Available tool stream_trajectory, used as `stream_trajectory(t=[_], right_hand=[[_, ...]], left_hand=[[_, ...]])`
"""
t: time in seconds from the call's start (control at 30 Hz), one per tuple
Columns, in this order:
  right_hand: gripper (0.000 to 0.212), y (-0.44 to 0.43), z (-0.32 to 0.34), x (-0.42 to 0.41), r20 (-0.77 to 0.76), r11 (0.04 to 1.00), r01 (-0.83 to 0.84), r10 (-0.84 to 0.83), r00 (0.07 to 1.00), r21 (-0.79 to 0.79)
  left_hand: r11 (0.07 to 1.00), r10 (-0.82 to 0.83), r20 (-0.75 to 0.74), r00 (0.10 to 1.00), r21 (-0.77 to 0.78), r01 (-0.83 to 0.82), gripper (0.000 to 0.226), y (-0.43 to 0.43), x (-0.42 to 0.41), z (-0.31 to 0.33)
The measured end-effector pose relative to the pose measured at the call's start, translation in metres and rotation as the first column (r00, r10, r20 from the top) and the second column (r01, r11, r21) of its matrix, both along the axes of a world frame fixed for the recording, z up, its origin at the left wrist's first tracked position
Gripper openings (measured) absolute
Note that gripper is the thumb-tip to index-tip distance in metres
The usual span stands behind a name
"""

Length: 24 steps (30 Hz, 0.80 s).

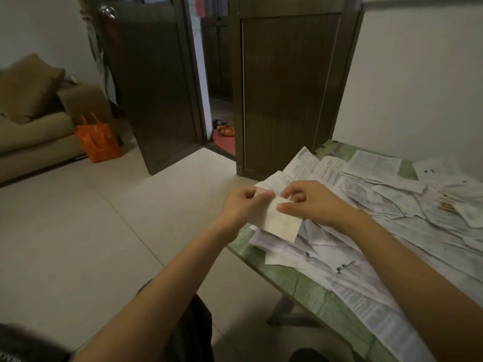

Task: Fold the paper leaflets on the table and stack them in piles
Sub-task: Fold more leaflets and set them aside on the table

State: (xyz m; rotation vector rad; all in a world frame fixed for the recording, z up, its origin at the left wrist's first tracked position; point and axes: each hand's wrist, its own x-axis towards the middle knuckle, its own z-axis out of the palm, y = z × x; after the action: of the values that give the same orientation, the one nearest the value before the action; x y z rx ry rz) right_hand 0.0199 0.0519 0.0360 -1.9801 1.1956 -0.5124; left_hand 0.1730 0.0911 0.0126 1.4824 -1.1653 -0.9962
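Note:
A small folded leaflet (283, 223) hangs in the air over the left corner of the green marble-patterned table (295, 279). My left hand (244, 202) pinches its upper left edge. My right hand (311, 202) pinches its upper right part, thumb on the paper. Below and to the right lies a loose heap of unfolded white printed leaflets (386, 205) that covers most of the tabletop. Some sheets hang over the table's near edge.
Beyond the table's left edge is beige tiled floor (91, 231). A dark wooden door (156, 87) stands ajar at the back, beside a second dark door panel (287, 87). A sofa (34, 126) and an orange bag (98, 139) are at far left.

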Motion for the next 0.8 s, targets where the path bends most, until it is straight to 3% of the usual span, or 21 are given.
stream_trajectory(t=[0.07,0.17,0.27,0.33,0.4,0.47,0.53,0.6,0.8], right_hand=[[0.007,0.002,-0.007,0.000,0.077,0.991,0.125,-0.121,0.990,-0.049],[0.005,0.007,-0.014,-0.001,0.260,0.970,0.212,-0.237,0.936,0.121],[0.004,0.009,-0.020,-0.003,0.198,0.970,0.168,-0.202,0.959,0.174],[0.011,0.001,-0.021,-0.015,0.174,0.963,0.259,-0.269,0.947,0.075],[0.017,-0.014,-0.024,-0.035,-0.004,0.903,0.368,-0.378,0.926,-0.220],[0.025,-0.027,-0.028,-0.057,-0.292,0.843,0.278,-0.440,0.849,-0.460],[0.036,-0.037,-0.036,-0.071,-0.519,0.889,0.181,-0.399,0.756,-0.420],[0.042,-0.041,-0.044,-0.077,-0.649,0.932,0.163,-0.344,0.678,-0.324],[0.032,-0.039,-0.051,-0.076,-0.499,0.884,0.254,-0.436,0.749,-0.392]], left_hand=[[0.999,0.028,-0.145,0.989,0.037,-0.023,0.017,0.003,-0.002,-0.004],[0.990,0.037,-0.333,0.942,0.141,0.010,0.018,0.009,-0.006,-0.015],[0.982,0.097,-0.387,0.917,0.188,-0.024,0.016,0.013,-0.012,-0.025],[0.974,0.155,-0.365,0.918,0.210,-0.081,0.028,0.011,-0.013,-0.028],[0.971,0.165,-0.335,0.928,0.220,-0.093,0.033,0.010,-0.014,-0.028],[0.973,0.139,-0.317,0.938,0.219,-0.070,0.032,0.010,-0.015,-0.027],[0.976,0.101,-0.306,0.947,0.214,-0.035,0.030,0.011,-0.017,-0.026],[0.978,0.071,-0.300,0.951,0.210,-0.007,0.027,0.010,-0.019,-0.025],[0.979,0.016,-0.289,0.957,0.198,0.043,0.015,0.008,-0.025,-0.024]])
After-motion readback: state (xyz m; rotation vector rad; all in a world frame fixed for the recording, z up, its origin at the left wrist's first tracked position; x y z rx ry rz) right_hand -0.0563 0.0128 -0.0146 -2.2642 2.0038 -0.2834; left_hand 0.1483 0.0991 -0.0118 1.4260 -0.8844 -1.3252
